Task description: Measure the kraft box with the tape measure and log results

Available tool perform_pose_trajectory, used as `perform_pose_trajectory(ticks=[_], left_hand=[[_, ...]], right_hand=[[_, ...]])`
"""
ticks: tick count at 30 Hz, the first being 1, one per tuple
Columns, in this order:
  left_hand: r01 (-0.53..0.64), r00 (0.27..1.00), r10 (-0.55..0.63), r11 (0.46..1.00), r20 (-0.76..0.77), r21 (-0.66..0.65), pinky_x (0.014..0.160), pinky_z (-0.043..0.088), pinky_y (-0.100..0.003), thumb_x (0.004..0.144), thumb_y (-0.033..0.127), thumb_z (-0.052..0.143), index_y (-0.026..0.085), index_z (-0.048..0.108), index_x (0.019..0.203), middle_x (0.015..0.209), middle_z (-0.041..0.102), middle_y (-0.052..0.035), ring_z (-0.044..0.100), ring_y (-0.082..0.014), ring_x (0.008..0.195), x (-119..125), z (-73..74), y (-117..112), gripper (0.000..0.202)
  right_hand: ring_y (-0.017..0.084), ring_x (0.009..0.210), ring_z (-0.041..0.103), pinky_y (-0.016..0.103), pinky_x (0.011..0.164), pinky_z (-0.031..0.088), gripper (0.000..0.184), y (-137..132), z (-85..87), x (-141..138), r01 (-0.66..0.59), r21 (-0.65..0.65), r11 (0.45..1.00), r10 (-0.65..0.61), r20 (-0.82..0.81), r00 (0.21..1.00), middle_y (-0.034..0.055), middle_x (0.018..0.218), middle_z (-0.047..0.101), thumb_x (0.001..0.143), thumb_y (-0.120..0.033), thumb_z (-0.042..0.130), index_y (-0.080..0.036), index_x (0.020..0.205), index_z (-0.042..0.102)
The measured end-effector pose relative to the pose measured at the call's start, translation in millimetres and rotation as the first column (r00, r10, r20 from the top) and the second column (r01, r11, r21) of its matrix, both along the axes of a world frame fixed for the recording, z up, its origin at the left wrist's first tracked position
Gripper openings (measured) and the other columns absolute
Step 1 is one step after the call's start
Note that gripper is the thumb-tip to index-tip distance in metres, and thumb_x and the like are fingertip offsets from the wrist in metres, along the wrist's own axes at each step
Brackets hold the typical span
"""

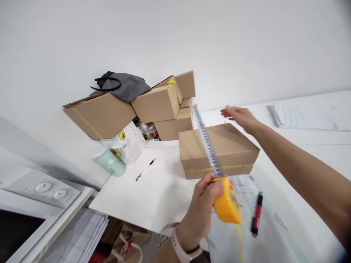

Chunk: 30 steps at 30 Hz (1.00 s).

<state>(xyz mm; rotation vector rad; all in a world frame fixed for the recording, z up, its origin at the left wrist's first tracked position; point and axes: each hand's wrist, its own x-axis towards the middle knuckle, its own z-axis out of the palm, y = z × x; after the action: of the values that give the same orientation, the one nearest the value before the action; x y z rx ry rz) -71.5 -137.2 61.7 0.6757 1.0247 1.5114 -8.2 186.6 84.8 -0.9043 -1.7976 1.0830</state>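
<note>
In my left hand (201, 208) is a yellow tape measure (227, 201), gripped by its case. Its metal blade (207, 144) is drawn out, pointing away from me and passing over a closed cardboard box (219, 144) banded with yellow tape. Whether the blade touches the box I cannot tell. My right hand (240, 116) is empty, fingers stretched out, just past the box's far right corner. A printed sheet (242, 188) lies partly under the near side of the box. On it or beside it rests a red and black marker (257, 215).
Several cardboard boxes (161, 104) are stacked against the wall, a grey cloth bag (128, 86) on top. A green cylindrical container (111, 162) and a pen (145, 170) are at the left of the white table (164, 197). A microwave (41, 193) stands lower left; papers (309, 113) lie right.
</note>
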Motion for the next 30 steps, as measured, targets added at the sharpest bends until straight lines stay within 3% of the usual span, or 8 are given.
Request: perform_pose_trajectory(ticks=[2,5,10,14,18,21,26,30], left_hand=[[-0.176,0.968,0.187,0.981,-0.165,0.080,0.070,0.051,-0.028,0.081,0.049,0.072,0.020,0.062,0.115,0.090,0.065,-0.0046,0.064,-0.0196,0.080,-22,-10.0,-19,0.046],[-0.389,0.838,0.407,0.913,-0.363,0.123,0.071,0.050,-0.026,0.083,0.050,0.073,0.022,0.057,0.121,0.094,0.064,-0.0040,0.063,-0.0187,0.083,-54,-31.2,-31,0.051],[-0.264,0.919,0.263,0.964,-0.293,0.037,0.067,0.051,-0.029,0.079,0.046,0.074,0.017,0.060,0.103,0.084,0.062,-0.0012,0.064,-0.0170,0.070,-83,-43.5,-15,0.040],[-0.200,0.936,0.222,0.974,-0.272,0.108,0.067,0.052,-0.028,0.077,0.043,0.075,0.016,0.061,0.107,0.088,0.065,-0.0028,0.066,-0.0179,0.071,-95,-16.9,-3,0.043],[-0.154,0.932,0.197,0.975,-0.304,0.160,0.070,0.055,-0.031,0.079,0.043,0.072,0.016,0.060,0.111,0.098,0.069,-0.0060,0.069,-0.0201,0.074,-112,16.0,9,0.043],[-0.175,0.919,0.226,0.968,-0.324,0.179,0.069,0.055,-0.032,0.080,0.043,0.069,0.017,0.060,0.109,0.100,0.069,-0.0062,0.069,-0.0205,0.075,-117,29.7,18,0.040],[-0.190,0.921,0.253,0.955,-0.295,0.227,0.071,0.054,-0.031,0.077,0.046,0.075,0.020,0.061,0.109,0.097,0.069,-0.0054,0.068,-0.0208,0.078,-78,28.1,14,0.044],[0.131,0.989,-0.128,0.991,-0.077,0.036,0.069,0.055,-0.034,0.072,0.045,0.077,0.017,0.064,0.105,0.099,0.070,-0.0093,0.068,-0.0206,0.070,-31,3.4,2,0.045]], right_hand=[[0.021,0.091,0.064,0.032,0.086,0.050,0.042,-10,-8.5,36,0.122,-0.039,0.992,-0.125,-0.114,0.985,0.0143,0.102,0.071,0.093,-0.056,0.056,-0.017,0.099,0.071],[0.022,0.078,0.061,0.035,0.079,0.051,0.052,-35,-37.4,83,0.276,-0.051,0.960,-0.275,0.024,0.961,0.0118,0.085,0.066,0.097,-0.060,0.043,-0.018,0.107,0.071],[0.024,0.067,0.056,0.040,0.071,0.050,0.060,-82,-73.1,102,0.184,-0.006,0.983,-0.177,0.246,0.953,0.0085,0.087,0.066,0.096,-0.064,0.033,-0.029,0.141,0.053],[0.023,0.077,0.059,0.037,0.066,0.049,0.054,-96,-41.8,89,0.161,0.031,0.986,-0.164,0.222,0.961,0.0071,0.110,0.067,0.092,-0.064,0.045,-0.033,0.133,0.061],[0.025,0.082,0.061,0.037,0.070,0.046,0.045,-84,5.3,76,0.247,0.177,0.953,-0.295,0.343,0.892,0.0056,0.092,0.069,0.088,-0.065,0.052,-0.027,0.104,0.071],[0.031,0.095,0.061,0.042,0.074,0.045,0.047,-63,17.9,62,0.240,0.377,0.894,-0.402,0.442,0.802,0.0110,0.100,0.068,0.090,-0.063,0.047,-0.023,0.083,0.069],[0.032,0.104,0.061,0.042,0.081,0.046,0.037,-36,11.5,35,0.017,0.579,0.815,-0.324,0.431,0.842,0.0122,0.112,0.071,0.095,-0.040,0.039,-0.022,0.090,0.070],[0.028,0.088,0.065,0.038,0.073,0.045,0.035,-40,10.4,27,-0.040,0.523,0.851,-0.264,0.493,0.829,0.0087,0.099,0.075,0.096,-0.038,0.038,-0.023,0.095,0.069]])
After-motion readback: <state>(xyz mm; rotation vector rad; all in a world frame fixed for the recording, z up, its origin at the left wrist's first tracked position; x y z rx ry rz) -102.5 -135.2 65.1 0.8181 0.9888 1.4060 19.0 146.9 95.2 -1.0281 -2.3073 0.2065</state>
